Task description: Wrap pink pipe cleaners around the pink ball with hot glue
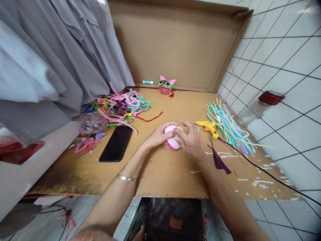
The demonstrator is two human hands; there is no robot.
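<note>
A round pink and white object wound from pipe cleaners point(172, 142) rests on the cardboard work surface point(160, 167), held from both sides. My left hand point(157, 135) curls around its left side and top. My right hand point(191, 140) grips its right side, fingers pressed on the top. A yellow glue gun point(208, 127) lies just right of my right hand, with its black cord point(263, 170) trailing to the right. A purple tassel point(219, 162) lies beside my right wrist.
A black phone point(115, 144) lies to the left. A tangle of coloured pipe cleaners point(120, 105) sits at back left, a straight bundle point(229, 127) at right. A pink cat-like craft figure point(165, 85) and a glue stick point(147, 82) stand by the cardboard back wall. Grey cloth point(50, 60) hangs left.
</note>
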